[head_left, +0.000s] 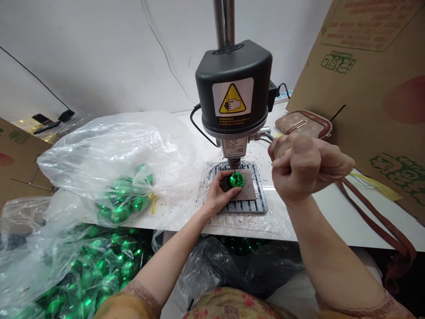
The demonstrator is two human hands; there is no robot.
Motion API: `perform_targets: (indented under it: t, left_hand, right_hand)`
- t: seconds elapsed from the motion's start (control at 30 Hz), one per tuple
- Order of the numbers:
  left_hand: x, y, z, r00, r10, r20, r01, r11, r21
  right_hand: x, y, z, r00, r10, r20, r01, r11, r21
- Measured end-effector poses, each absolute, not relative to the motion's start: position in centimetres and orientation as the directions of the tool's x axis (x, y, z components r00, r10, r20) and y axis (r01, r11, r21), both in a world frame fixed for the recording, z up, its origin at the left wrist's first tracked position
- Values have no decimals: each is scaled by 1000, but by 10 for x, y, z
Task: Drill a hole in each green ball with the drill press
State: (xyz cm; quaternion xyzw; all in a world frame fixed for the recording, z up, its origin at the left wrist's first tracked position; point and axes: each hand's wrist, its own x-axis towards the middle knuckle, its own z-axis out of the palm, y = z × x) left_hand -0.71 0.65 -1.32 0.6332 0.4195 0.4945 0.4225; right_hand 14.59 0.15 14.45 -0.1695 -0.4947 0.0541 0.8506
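Under the chuck of a black bench drill press point(234, 97) lies a shiny green faceted half-ball piece point(237, 179). My left hand point(219, 190) pinches it from the left between thumb and fingers, against a brownish board point(247, 195) on the slotted metal base point(260, 206). The drill bit reaches down to the piece; whether it has entered cannot be made out. To the right, my right hand point(305, 164) is closed in a fist around the feed lever point(269, 136) of the drill press, most of which the fingers hide.
Dark shavings are scattered around the base. At left, a clear plastic bag point(116, 137) holds green shiny pieces point(119, 199), and more fill a bag point(99, 266) below the table edge. A patterned purse point(302, 123) and cardboard boxes point(372, 88) stand at right.
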Motion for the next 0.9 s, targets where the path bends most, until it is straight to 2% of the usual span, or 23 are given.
perform_targets:
  t: [0.3, 0.47, 0.6, 0.73, 0.9]
  left_hand:
    - [-6, 6, -12, 163, 949, 270, 120, -290, 949]
    - [-7, 5, -10, 162, 948, 273, 132, -295, 946]
    - [-6, 4, -8, 150, 948, 282, 136, -302, 943]
    - [-3, 2, -3, 106, 953, 283, 149, -296, 943]
    - [-2, -7, 4, 17, 948, 316, 234, -311, 921]
  right_hand:
    - [153, 8, 136, 419, 153, 895, 99, 972, -213]
    - [155, 6, 125, 404, 158, 901, 82, 975, -208]
    - [155, 0, 127, 368, 218, 904, 69, 963, -260]
    - [150, 1, 158, 523, 323, 789, 45, 913, -404]
    - [149, 11, 193, 461, 415, 784, 2, 883, -469]
